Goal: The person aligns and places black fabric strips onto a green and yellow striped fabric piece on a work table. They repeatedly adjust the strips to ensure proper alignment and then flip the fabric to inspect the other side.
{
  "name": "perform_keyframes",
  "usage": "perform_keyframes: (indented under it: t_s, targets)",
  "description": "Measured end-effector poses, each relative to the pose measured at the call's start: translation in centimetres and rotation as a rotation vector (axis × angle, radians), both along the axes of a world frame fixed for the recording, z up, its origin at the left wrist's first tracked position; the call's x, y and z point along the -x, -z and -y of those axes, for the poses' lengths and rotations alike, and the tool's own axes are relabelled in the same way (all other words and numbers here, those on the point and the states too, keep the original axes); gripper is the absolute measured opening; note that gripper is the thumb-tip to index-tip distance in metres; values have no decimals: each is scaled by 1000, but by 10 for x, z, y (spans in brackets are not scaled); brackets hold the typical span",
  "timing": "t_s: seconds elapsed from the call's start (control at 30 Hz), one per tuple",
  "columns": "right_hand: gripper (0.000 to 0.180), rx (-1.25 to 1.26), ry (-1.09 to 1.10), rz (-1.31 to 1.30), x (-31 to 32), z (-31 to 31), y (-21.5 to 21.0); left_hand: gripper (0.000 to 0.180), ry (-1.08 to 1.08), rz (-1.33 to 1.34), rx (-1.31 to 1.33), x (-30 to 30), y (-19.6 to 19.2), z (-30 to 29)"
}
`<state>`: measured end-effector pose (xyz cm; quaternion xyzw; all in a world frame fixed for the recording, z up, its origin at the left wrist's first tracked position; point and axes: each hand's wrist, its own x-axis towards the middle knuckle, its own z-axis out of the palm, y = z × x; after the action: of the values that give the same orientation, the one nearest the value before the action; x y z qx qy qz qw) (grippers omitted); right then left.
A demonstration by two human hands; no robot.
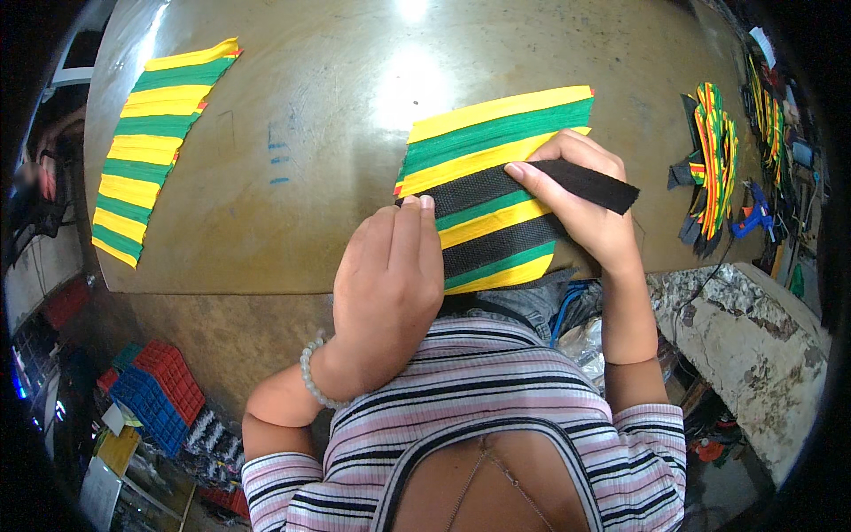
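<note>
A mat of yellow and green woven strips (496, 133) lies on the brown table (310, 106) near its front edge. Two black webbing straps cross it. My right hand (581, 199) presses the upper black strap (585, 182) down, fingers flat along it, and the strap's free end sticks out to the right. My left hand (390, 275) rests on the mat's left edge, fingertips at the start of the same strap. The lower black strap (496, 246) lies across the mat between my hands.
A second yellow and green striped mat (151, 142) lies at the table's far left. A pile of finished striped pieces with black straps (709, 160) and a blue glue gun (753, 213) sit at the right. Red and blue crates (155, 386) stand on the floor below left.
</note>
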<state>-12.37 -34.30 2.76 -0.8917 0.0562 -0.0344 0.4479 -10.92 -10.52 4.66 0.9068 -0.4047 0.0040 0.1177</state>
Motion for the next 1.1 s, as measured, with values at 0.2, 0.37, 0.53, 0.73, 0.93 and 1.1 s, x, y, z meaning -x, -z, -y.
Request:
perform_keyframes:
  t_s: [0.2,0.37,0.53,0.73,0.93,1.1]
  targets:
    - [23,16,-23,35,1,0,1,40,-24,47,-69,7,2,2]
    - [25,2,0,51,5,-1,4,50,-127,5,-222,20,-2,19]
    - [25,-47,0,42,1,-1,0,64,-2,7,45,21,18,48]
    - [21,-257,177,-255,9,33,-17,74,25,-164,115,21,38,49]
    - [21,-114,152,-198,12,50,-4,75,31,-144,49,20,35,49]
    - [19,-88,136,-190,13,51,1,75,34,-165,46,18,31,49]
